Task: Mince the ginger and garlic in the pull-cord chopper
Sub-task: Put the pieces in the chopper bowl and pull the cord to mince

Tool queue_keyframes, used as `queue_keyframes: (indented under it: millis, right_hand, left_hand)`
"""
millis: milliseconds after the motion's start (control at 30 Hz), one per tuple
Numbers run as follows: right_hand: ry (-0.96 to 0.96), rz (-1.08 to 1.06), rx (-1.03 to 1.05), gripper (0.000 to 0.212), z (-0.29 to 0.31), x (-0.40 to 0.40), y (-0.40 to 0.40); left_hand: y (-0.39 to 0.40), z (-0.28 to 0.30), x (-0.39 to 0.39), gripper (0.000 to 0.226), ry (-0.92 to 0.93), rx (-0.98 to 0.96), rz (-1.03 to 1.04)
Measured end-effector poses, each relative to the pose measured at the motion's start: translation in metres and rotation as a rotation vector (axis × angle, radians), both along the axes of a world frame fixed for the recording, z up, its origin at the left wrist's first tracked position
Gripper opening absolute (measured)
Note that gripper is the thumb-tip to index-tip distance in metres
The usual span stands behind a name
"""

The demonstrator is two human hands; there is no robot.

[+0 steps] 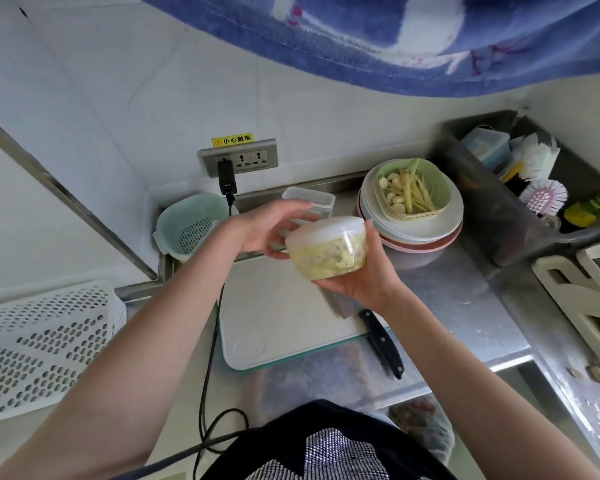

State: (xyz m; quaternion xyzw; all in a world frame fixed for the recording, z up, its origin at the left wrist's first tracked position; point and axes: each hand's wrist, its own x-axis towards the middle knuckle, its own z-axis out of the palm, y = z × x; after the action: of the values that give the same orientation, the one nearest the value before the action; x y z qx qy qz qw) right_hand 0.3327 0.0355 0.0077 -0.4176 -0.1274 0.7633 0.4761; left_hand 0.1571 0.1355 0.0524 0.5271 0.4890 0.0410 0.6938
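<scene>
The pull-cord chopper (pixel 327 249) is a small clear bowl with a white lid, lifted above the white cutting board (pixel 278 313). Yellowish minced ginger and garlic cling to the inside of its wall. My right hand (pixel 364 275) cups the chopper from below and from the right, fingers curled round it. My left hand (pixel 262 230) is at its left side, fingers spread and thumb touching near the lid's edge. A green bowl (pixel 444 194) behind holds garlic cloves and ginger strips.
A black-handled knife (pixel 383 342) lies at the board's right edge. Stacked plates (pixel 430 230) sit under the green bowl. A teal colander (pixel 187 228), a clear lidded box (pixel 309 199), a plugged charger cable (pixel 227 183), a white perforated basket (pixel 39 344) and a tray of brushes (pixel 541 181) surround the counter.
</scene>
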Motion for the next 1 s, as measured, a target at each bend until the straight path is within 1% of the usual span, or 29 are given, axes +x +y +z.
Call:
queue_keyframes:
  millis: [67, 200, 233, 400, 467, 533, 633, 700, 733, 767, 800, 867, 900, 933, 1000]
  right_hand:
    - [0.052, -0.018, 0.009, 0.079, -0.003, 0.002, -0.003]
    - [0.122, -0.042, 0.021, 0.077, -0.004, 0.003, -0.002]
    - [0.133, -0.043, 0.026, 0.076, -0.005, 0.003, -0.002]
    - [0.206, 0.028, 0.05, 0.07, -0.003, 0.0, -0.004]
    - [0.193, 0.059, 0.043, 0.07, -0.002, -0.002, -0.006]
    - [0.156, 0.06, 0.022, 0.068, -0.003, -0.001, -0.006]
    - [0.082, 0.038, -0.032, 0.059, -0.006, 0.002, -0.003]
    - [-0.063, -0.004, -0.091, 0.054, -0.013, 0.004, 0.002]
    - [-0.146, -0.025, -0.12, 0.055, -0.016, 0.005, 0.004]
    - [-0.196, -0.049, -0.15, 0.059, -0.02, 0.007, 0.007]
    - [-0.195, -0.063, -0.172, 0.066, -0.022, 0.009, 0.009]
    - [-0.12, -0.033, -0.197, 0.077, -0.022, 0.011, 0.011]
    - [-0.082, -0.002, -0.211, 0.077, -0.019, 0.013, 0.011]
    - [-0.04, 0.027, -0.225, 0.072, -0.016, 0.014, 0.01]
    - [0.068, 0.079, -0.235, 0.06, -0.012, 0.016, 0.007]
  left_hand:
    - [0.0, -0.001, -0.003, 0.044, -0.058, -0.014, 0.016]
    - [-0.005, -0.004, -0.005, 0.036, -0.139, -0.071, 0.078]
    - [-0.008, -0.005, -0.006, 0.037, -0.151, -0.088, 0.087]
    - [-0.017, -0.012, -0.006, 0.07, -0.192, -0.203, -0.011]
    - [-0.02, -0.012, -0.005, 0.085, -0.242, -0.229, -0.021]
    - [-0.023, -0.012, -0.004, 0.097, -0.285, -0.226, 0.002]
    - [-0.024, -0.015, -0.005, 0.103, -0.332, -0.194, 0.053]
    - [-0.024, -0.017, -0.005, 0.108, -0.321, -0.17, 0.08]
    - [-0.026, -0.016, -0.005, 0.106, -0.294, -0.147, 0.094]
    - [-0.027, -0.013, -0.003, 0.099, -0.247, -0.103, 0.105]
    - [-0.029, -0.011, -0.001, 0.088, -0.182, -0.04, 0.109]
    - [-0.031, -0.007, 0.004, 0.066, -0.055, 0.093, 0.102]
    - [-0.03, -0.007, 0.007, 0.057, -0.028, 0.13, 0.103]
    - [-0.03, -0.006, 0.009, 0.049, -0.03, 0.133, 0.116]
    - [-0.03, 0.0, 0.009, 0.036, -0.097, 0.063, 0.195]
